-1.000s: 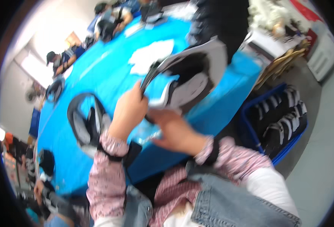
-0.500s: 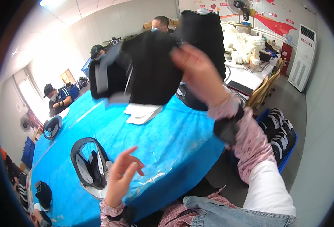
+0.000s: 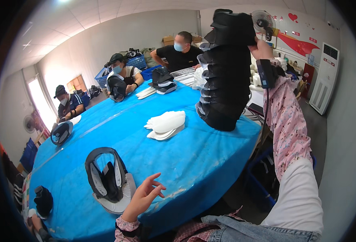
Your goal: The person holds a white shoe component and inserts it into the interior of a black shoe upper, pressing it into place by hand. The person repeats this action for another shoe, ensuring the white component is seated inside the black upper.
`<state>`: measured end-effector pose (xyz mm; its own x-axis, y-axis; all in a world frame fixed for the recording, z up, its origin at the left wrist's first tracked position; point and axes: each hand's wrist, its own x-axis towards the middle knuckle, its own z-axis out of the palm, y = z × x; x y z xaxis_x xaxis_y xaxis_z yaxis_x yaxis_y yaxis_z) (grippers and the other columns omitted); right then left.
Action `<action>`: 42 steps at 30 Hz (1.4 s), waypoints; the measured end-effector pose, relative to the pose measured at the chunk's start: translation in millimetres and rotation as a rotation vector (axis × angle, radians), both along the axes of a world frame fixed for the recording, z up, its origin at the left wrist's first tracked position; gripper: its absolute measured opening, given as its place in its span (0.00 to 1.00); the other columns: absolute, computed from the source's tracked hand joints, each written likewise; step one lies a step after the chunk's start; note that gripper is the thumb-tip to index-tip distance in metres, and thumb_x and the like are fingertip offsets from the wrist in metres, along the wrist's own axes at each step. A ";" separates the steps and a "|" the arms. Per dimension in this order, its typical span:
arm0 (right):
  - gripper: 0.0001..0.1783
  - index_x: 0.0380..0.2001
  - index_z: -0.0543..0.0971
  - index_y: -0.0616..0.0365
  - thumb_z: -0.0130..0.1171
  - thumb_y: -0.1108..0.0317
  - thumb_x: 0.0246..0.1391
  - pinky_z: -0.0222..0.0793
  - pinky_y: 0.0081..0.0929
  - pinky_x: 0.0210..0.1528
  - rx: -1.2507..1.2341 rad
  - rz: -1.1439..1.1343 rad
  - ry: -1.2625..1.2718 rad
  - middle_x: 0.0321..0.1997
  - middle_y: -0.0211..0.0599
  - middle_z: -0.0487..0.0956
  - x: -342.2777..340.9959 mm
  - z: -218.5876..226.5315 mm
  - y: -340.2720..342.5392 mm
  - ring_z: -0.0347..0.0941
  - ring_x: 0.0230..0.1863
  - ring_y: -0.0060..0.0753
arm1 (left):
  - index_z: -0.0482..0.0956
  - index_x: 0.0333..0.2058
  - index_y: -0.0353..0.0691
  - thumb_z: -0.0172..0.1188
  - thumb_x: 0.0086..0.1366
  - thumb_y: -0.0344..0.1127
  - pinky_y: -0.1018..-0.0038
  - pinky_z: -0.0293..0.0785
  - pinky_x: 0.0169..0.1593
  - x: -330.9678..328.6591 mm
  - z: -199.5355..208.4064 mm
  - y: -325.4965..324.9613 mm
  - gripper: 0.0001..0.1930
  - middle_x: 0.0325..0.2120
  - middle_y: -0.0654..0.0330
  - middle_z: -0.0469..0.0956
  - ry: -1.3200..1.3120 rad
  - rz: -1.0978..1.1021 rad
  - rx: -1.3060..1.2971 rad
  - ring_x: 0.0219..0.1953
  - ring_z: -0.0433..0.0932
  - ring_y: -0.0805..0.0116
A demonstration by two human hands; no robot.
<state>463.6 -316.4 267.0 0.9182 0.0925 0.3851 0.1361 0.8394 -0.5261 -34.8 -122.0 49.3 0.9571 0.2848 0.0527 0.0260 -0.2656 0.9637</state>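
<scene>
My right hand [image 3: 261,51] grips the edge of a black cap [image 3: 235,29] at the top of a tall stack of black caps [image 3: 226,86]. Its fingertips are partly hidden behind that cap. The stack stands on the blue-covered table [image 3: 125,131] at the right. Low in front, my left hand [image 3: 145,196] is open, fingers apart, with nothing in it. Just left of it, an upturned dark cap [image 3: 105,161] shows its lining and pale brim. A pile of white, flat, rounded pieces [image 3: 166,124] lies at mid-table.
Three people [image 3: 182,50] are across the table; one handles a dark cap [image 3: 117,86]. More caps [image 3: 163,78], an upturned cap [image 3: 61,133] and a dark item [image 3: 44,201] are on the table. A blue crate [image 3: 262,177] is below the right edge.
My right hand has carried the black cap from mid-view up and right onto the top of the stack. My left hand stays open and low. The view has shifted slightly.
</scene>
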 end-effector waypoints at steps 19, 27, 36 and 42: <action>0.54 0.54 0.65 0.65 0.50 0.26 0.37 0.62 0.37 0.55 -1.329 -1.305 -0.770 0.53 0.57 0.69 15.5 79.6 3.8 0.68 0.53 0.52 | 0.56 0.58 0.33 0.48 0.65 0.35 0.78 0.69 0.41 -24.3 19.4 25.2 0.24 0.37 0.57 0.72 0.068 0.084 0.071 0.35 0.74 0.73; 0.46 0.54 0.67 0.61 0.57 0.35 0.39 0.58 0.32 0.57 -1.876 -1.029 -0.790 0.53 0.53 0.70 34.9 97.3 20.8 0.65 0.56 0.48 | 0.58 0.57 0.37 0.46 0.66 0.34 0.77 0.68 0.43 -28.6 28.7 43.7 0.22 0.37 0.58 0.72 0.078 0.113 0.092 0.36 0.73 0.73; 0.46 0.50 0.68 0.67 0.50 0.32 0.43 0.61 0.37 0.55 -1.700 -1.267 -0.875 0.49 0.58 0.71 18.2 61.4 44.7 0.67 0.53 0.51 | 0.61 0.56 0.36 0.48 0.66 0.33 0.78 0.69 0.41 -57.0 39.5 28.0 0.20 0.36 0.60 0.71 -0.116 0.259 0.060 0.35 0.71 0.76; 0.42 0.53 0.65 0.65 0.43 0.36 0.51 0.59 0.38 0.56 -1.315 -1.451 -1.052 0.52 0.57 0.68 54.8 76.6 23.5 0.64 0.55 0.50 | 0.64 0.54 0.36 0.47 0.66 0.35 0.80 0.68 0.43 -100.5 50.5 27.8 0.19 0.37 0.62 0.71 -0.216 0.430 0.132 0.36 0.71 0.76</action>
<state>518.4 -292.8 343.6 0.1427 0.2865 0.9474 0.6783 -0.7254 0.1172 -135.3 -94.2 99.8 0.7178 0.6286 0.2994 -0.0367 -0.3952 0.9179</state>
